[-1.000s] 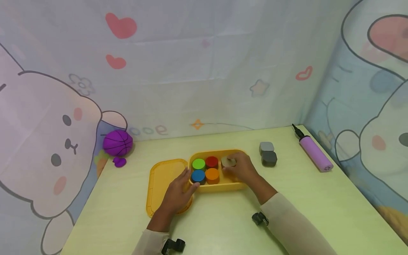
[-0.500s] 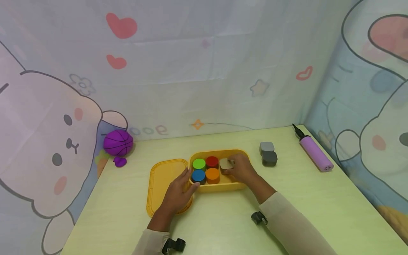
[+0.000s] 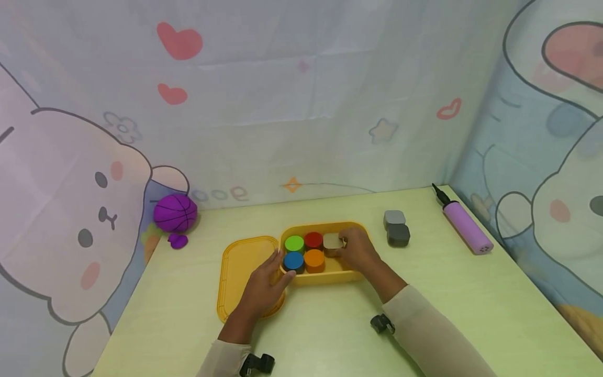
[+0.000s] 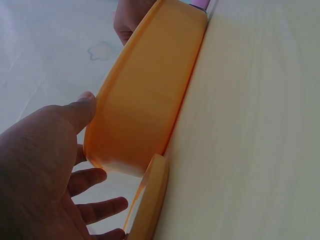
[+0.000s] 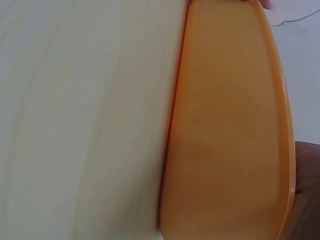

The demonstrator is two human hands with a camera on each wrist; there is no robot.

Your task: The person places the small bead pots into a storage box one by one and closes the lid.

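A yellow-orange plastic box (image 3: 325, 280) lies on the table, with green (image 3: 294, 243), red (image 3: 313, 241), blue (image 3: 294, 260) and orange (image 3: 314, 260) round-topped pieces in its left half. Inside the box, beside the red piece, my right hand (image 3: 359, 252) pinches a beige rounded-square block (image 3: 332, 241). At the box's left end is my left hand (image 3: 261, 285), its thumb on the rim and its other fingers spread. The left wrist view shows that thumb against the box wall (image 4: 142, 90). In the right wrist view the wall hides most of my right hand (image 5: 307, 187).
The matching yellow lid (image 3: 237, 272) lies left of the box, partly under my left hand. Grey (image 3: 394, 217) and dark grey (image 3: 398, 234) blocks sit to the right. Farther right is a purple hand pump (image 3: 466, 226). A purple ball (image 3: 175, 213) and small purple duck (image 3: 178, 241) are at back left.
My right hand has shifted the beige block slightly left, and it now sits level right beside the red piece. The left hand has stayed at the box's end.
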